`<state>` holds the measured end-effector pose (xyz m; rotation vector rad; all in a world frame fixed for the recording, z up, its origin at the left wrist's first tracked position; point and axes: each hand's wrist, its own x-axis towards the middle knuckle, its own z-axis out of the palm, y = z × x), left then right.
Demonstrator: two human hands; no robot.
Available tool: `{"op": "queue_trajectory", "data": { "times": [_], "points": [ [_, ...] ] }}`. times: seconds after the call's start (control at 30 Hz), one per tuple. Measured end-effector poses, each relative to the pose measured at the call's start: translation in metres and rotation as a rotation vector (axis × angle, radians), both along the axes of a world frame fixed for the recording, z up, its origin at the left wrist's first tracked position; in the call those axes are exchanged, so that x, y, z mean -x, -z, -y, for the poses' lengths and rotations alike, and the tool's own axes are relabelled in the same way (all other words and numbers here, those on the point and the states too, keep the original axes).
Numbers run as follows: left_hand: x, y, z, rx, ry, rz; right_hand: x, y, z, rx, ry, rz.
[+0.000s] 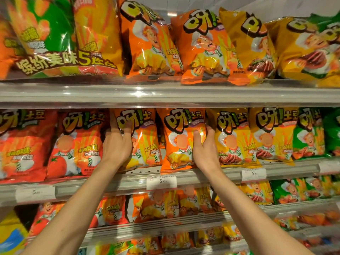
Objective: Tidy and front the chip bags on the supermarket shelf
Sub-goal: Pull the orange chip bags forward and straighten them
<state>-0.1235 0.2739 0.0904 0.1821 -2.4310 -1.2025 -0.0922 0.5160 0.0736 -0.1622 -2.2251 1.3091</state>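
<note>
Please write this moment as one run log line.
left hand: grips left orange bag | right hand: grips right orange bag | middle shelf

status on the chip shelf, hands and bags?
Left hand grip on one orange bag, right hand grip on its neighbour orange bag. Both upright, middle shelf. Nothing in the way.

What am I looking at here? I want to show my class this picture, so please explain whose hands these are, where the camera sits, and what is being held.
There is no machine: a person wears a camera on the head, looking forward and down at their own bare arms. The left hand grips the left orange bag on the middle shelf. The right hand grips the orange bag beside it, which stands further forward. Red bags stand left of them, yellow bags right. Price tags hang on the shelf edge.
</note>
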Motion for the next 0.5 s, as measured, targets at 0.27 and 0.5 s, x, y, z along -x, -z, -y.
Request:
{"op": "queue_trajectory", "data": {
  "times": [0.27,0.5],
  "points": [
    [-0.036,0.027,-0.018,0.51,-0.041,-0.358,-0.015,0.007,0.015,-0.62,0.082,-0.161],
    [-0.021,0.035,-0.012,0.765,0.032,-0.276,-0.002,0.017,0.027,-0.781,0.199,-0.105]
  ]
}}
